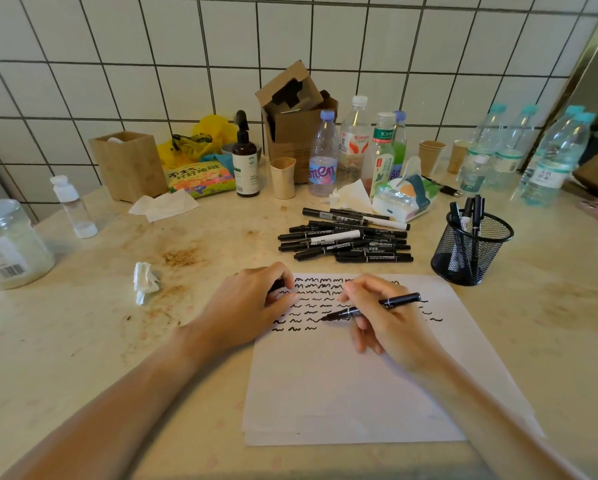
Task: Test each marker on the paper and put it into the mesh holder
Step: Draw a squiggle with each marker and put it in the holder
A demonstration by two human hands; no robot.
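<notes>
Right hand (382,318) pinches a slim black marker (373,308) in a writing grip, tip down on the white sheet of paper (342,382), at the end of a row of black squiggles. Left hand (252,306) rests on the paper's left edge, fingers curled round a small black cap (279,284). Black wire-mesh holder (472,249) stands just beyond the paper's far right corner, some markers inside; loose black marker pile (346,239) lies beyond the paper's far edge.

"Wahaha" on a water bottle (354,140)

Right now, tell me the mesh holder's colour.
Black, wire mesh holder; clearest in the head view.
</notes>
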